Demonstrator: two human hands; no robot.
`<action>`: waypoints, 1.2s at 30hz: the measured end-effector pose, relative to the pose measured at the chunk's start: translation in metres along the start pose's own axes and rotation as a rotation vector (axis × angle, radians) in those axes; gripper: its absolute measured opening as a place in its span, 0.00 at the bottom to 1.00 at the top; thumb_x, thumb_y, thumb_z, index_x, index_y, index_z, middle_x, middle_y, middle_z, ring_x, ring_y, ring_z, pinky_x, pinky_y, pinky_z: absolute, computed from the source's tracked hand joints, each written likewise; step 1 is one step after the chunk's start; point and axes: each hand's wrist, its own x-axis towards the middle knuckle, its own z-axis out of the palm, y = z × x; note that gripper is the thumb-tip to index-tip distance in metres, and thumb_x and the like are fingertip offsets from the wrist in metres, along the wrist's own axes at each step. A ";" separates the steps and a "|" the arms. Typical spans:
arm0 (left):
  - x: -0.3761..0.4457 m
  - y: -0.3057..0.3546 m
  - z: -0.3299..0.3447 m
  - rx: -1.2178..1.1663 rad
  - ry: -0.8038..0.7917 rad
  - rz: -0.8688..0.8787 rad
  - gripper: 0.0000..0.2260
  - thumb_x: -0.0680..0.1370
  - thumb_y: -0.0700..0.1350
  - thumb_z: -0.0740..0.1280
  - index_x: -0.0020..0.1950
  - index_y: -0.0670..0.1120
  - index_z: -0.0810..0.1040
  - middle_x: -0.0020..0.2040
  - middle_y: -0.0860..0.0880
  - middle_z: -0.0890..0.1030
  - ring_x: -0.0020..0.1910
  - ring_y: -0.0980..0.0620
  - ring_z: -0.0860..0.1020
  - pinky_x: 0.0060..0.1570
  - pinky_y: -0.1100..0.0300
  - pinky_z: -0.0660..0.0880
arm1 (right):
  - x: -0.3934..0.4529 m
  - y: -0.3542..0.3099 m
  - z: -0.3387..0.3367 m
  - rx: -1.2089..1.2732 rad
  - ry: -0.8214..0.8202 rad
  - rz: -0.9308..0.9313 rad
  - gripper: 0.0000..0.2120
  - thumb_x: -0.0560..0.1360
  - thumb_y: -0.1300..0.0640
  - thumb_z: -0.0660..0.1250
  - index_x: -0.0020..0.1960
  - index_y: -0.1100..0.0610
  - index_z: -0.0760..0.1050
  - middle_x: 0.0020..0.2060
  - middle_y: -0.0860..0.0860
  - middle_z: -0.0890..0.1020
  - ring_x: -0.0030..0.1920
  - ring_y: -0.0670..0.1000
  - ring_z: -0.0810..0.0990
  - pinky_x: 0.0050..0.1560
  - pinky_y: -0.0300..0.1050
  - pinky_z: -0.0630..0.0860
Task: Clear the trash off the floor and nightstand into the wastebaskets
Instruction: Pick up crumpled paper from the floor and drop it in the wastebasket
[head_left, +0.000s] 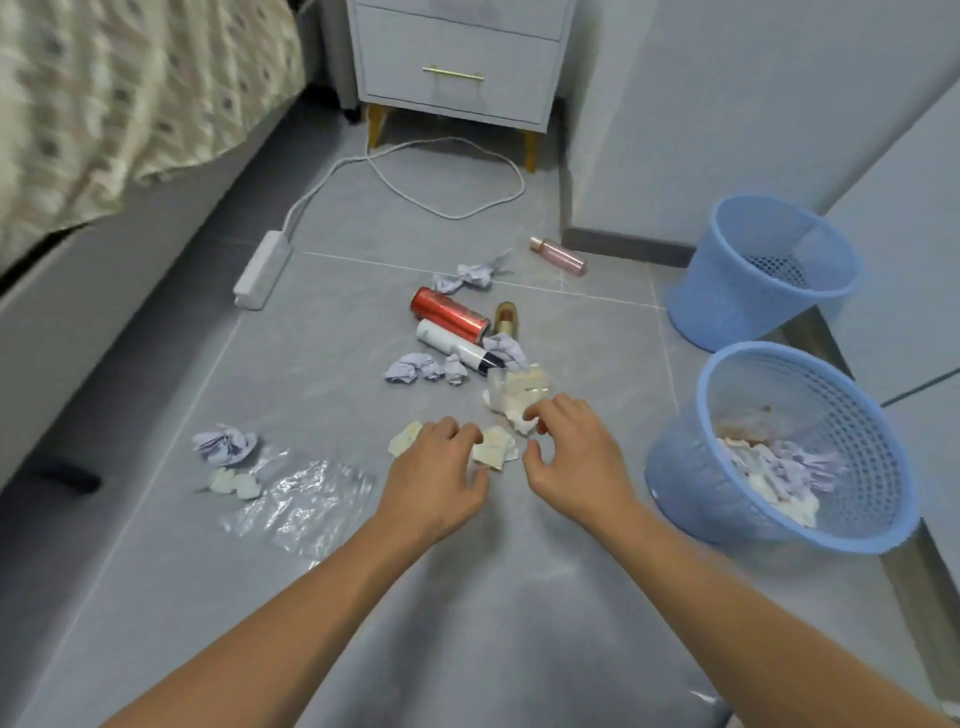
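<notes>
We read no writing on any item; the red can (450, 313) and white tube (453, 348) are too blurred. Our left hand (434, 475) curls its fingers onto a cream paper scrap (493, 448) on the floor (156, 545). Our right hand (574, 454) pinches crumpled white trash (514, 397), its grip narrow. The near wastebasket (852, 519) holds paper.

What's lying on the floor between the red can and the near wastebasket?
In the head view, a gold-capped bottle and a crumpled paper lie between the red can and the near wastebasket.
</notes>
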 end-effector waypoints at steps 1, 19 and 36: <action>-0.003 -0.018 0.004 0.015 -0.016 -0.040 0.17 0.78 0.53 0.63 0.66 0.53 0.74 0.61 0.52 0.74 0.63 0.49 0.72 0.49 0.51 0.78 | 0.000 -0.005 0.016 0.009 -0.038 -0.004 0.12 0.71 0.56 0.68 0.54 0.51 0.76 0.47 0.46 0.76 0.50 0.53 0.76 0.44 0.50 0.76; 0.016 -0.120 0.087 0.089 0.062 -0.049 0.06 0.79 0.46 0.66 0.55 0.48 0.77 0.55 0.48 0.72 0.53 0.44 0.71 0.40 0.51 0.72 | 0.007 0.026 0.130 -0.180 -0.374 0.034 0.14 0.79 0.50 0.67 0.64 0.49 0.73 0.61 0.52 0.70 0.63 0.59 0.67 0.52 0.52 0.75; 0.009 -0.072 0.067 -0.043 0.068 -0.024 0.07 0.74 0.44 0.68 0.49 0.50 0.72 0.47 0.54 0.71 0.49 0.49 0.70 0.36 0.55 0.65 | -0.004 0.023 0.105 0.012 -0.236 0.031 0.08 0.73 0.56 0.73 0.52 0.53 0.80 0.46 0.52 0.76 0.44 0.58 0.79 0.43 0.52 0.77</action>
